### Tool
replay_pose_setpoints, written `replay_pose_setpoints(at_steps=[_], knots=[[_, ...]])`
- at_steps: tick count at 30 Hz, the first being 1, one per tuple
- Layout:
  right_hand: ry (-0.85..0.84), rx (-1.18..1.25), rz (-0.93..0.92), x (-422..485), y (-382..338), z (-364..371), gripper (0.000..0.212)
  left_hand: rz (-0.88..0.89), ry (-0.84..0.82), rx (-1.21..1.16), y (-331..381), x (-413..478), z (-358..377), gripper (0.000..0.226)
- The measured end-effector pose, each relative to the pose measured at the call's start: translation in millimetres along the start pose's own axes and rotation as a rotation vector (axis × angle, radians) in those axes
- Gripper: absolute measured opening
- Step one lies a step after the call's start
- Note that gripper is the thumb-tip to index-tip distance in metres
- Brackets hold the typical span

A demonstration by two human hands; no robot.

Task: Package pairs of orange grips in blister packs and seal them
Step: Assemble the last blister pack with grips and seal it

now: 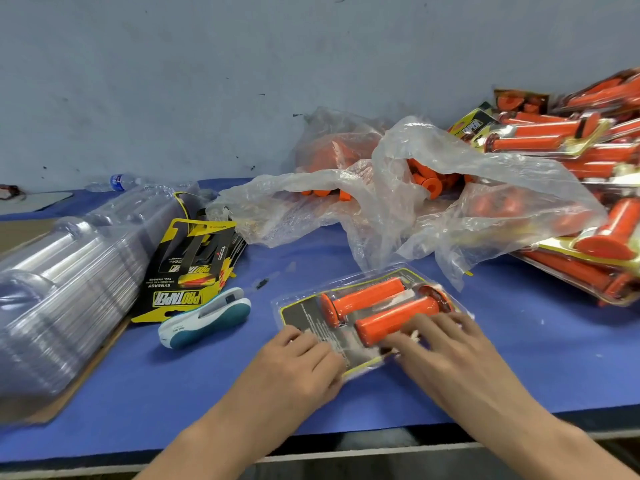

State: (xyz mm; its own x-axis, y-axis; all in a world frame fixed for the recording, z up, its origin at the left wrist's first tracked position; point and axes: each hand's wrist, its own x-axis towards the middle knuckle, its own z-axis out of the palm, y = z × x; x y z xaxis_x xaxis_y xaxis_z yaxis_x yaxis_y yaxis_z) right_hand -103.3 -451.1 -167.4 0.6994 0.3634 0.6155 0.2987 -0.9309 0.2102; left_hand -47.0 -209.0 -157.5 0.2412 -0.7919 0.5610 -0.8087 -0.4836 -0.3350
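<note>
A clear blister pack lies on the blue table near the front, holding two orange grips side by side over a black and yellow card. My left hand rests with its fingers flat on the pack's near left corner. My right hand presses its fingers down on the pack's near right part, over the end of the closer grip. Loose orange grips sit in crumpled clear plastic bags behind the pack.
A white and teal stapler lies left of the pack. Printed cards and a stack of empty clear blisters fill the left. Finished packs are piled at the right. A water bottle lies by the wall.
</note>
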Motion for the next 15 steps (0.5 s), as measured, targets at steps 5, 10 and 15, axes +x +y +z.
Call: replay_pose_setpoints(at_steps=[5, 10, 15], knots=[[-0.089, 0.12, -0.007, 7.9, -14.7, -0.9, 0.045, 0.041, -0.049, -0.118, -5.7, -5.8, -1.0, 0.019], [-0.123, 0.101, -0.051, 9.7, -4.7, -8.1, 0.051, 0.089, -0.131, -0.145, -22.2, -8.0, -4.2, 0.011], [-0.106, 0.154, -0.128, 8.5, -22.1, -8.8, 0.027, 0.156, -0.091, -0.165, -3.9, 0.0, -4.6, 0.018]])
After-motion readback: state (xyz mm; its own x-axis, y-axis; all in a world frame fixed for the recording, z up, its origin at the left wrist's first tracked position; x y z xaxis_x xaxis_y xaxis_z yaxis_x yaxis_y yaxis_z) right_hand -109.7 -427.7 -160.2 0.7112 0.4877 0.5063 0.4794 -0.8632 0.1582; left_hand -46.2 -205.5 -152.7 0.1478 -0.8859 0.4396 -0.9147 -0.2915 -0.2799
